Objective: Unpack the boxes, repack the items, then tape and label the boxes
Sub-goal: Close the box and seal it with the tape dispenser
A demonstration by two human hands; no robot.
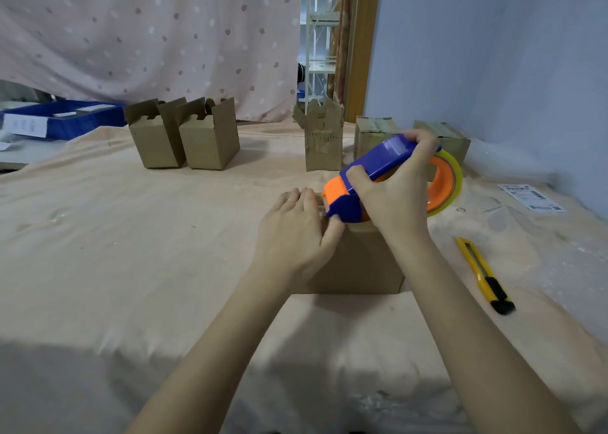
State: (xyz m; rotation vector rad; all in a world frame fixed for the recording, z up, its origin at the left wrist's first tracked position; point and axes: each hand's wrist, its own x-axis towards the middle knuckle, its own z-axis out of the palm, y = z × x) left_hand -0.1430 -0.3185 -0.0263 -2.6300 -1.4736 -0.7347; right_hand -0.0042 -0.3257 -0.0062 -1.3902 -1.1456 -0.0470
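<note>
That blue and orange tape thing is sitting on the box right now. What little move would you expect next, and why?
Probably a pull of the tape dispenser toward the person, along the top of the cardboard box. The right hand grips its blue handle with the orange head down at the box's far top edge, and the left hand presses there beside the head, as if anchoring the tape's end.

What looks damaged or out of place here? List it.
The open box at the back, right of centre, has ragged, torn flaps and a scuffed front, unlike the two neat open boxes to its left. The yellow utility knife lies loose beside the right hand's forearm.
</note>
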